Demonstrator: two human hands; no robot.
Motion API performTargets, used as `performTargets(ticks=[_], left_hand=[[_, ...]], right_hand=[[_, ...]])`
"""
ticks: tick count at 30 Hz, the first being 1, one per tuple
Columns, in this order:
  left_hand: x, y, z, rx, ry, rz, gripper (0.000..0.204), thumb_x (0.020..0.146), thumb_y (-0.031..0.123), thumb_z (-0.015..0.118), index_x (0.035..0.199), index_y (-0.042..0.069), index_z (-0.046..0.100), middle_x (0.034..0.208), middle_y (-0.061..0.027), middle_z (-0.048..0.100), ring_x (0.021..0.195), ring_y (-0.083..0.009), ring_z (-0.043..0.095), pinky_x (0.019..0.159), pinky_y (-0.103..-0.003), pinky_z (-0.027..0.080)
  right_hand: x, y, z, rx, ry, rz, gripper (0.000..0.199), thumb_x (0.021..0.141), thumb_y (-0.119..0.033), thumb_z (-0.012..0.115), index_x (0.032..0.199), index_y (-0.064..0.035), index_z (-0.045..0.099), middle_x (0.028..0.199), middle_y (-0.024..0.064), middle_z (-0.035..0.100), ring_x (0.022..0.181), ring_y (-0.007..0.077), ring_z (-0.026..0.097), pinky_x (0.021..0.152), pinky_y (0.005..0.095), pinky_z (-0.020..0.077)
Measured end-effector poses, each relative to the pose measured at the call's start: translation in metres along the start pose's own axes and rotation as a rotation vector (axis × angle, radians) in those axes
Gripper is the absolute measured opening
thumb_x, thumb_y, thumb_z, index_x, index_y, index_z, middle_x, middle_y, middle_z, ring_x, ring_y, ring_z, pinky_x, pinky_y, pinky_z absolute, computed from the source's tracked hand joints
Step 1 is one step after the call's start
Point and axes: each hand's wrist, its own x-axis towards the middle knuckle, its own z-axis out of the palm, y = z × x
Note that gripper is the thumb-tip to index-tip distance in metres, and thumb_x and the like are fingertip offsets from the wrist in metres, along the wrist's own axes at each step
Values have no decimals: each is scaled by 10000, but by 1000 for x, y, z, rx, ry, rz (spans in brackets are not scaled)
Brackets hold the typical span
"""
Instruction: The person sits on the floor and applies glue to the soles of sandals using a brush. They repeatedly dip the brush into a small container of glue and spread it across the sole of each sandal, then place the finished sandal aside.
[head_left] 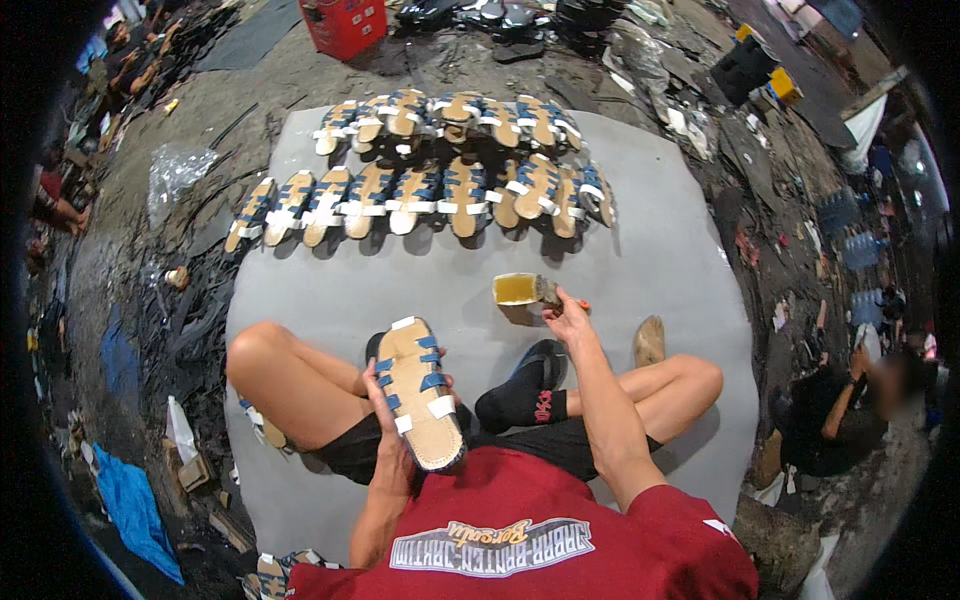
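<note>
**Glue and a loose sandal: where this could slip**

The person sits cross-legged on a grey mat spread over the floor. The left hand is closed around the edge of a tan sandal with blue and white straps, holding it sole-up over the lap. The right hand reaches forward, fingers pinched together on what looks like a brush handle at a small tin of yellowish glue (the brush itself is too small to make out).

Risks, as I judge them:

- The tin stands alone on the soft mat; a nudge from the reaching hand could tip it and spill glue.
- A loaded brush carried back over the bare knee could drip on skin or shorts.
- The sandal is gripped along 1 side only, so pressure from the brush might twist it loose.
- The 2 rows of finished sandals lie just beyond the tin, and a spill could reach them.
</note>
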Motion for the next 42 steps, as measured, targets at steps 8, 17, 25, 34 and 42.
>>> performTargets(ticks=[8, 17, 25, 34, 42], left_hand=[[4, 12, 19, 46, 89, 23, 958, 949, 800, 369, 1370, -37, 569, 925, -224, 698, 796, -359, 699, 654, -464, 582], [100, 9, -13, -42, -25, 79, 868, 982, 747, 348, 1446, 36, 527, 1225, -199, 657, 1026, -475, 698, 734, -583, 629], [213, -30, -73, 174, 54, 76, 855, 993, 752, 232, 1368, 81, 608, 1074, -129, 729, 877, -305, 739, 794, -493, 645], [248, -43, -52, 182, 89, 12, 746, 998, 674, 278, 1273, 91, 655, 1056, -105, 742, 877, -276, 735, 759, -460, 637], [256, -57, -49, 133, 80, -21, 785, 1003, 692, 253, 1324, 93, 645, 1096, -98, 741, 908, -284, 736, 795, -485, 636]], right_hand=[[-24, -6, 12, -24, -2, -35, 305, 1089, -437, 561, 1210, -166, 633, 1106, 101, 699, 979, 290, 646, 795, 434, 500], [-18, -13, 6, -79, 50, 30, 266, 1083, -416, 529, 1181, -201, 651, 1075, 15, 719, 958, 200, 634, 764, 374, 462], [-10, -8, 13, -61, 50, 11, 339, 1086, -452, 516, 1126, -170, 701, 992, 24, 722, 847, 198, 625, 681, 324, 447], [-35, -33, 6, -129, -65, 39, 407, 1085, -422, 419, 1277, -154, 659, 1213, 113, 738, 1296, 282, 569, 1110, 623, 365], [-59, -61, -2, -102, -112, -9, 474, 1075, -453, 453, 1366, -102, 584, 1389, 188, 661, 1469, 400, 425, 1186, 740, 220]])
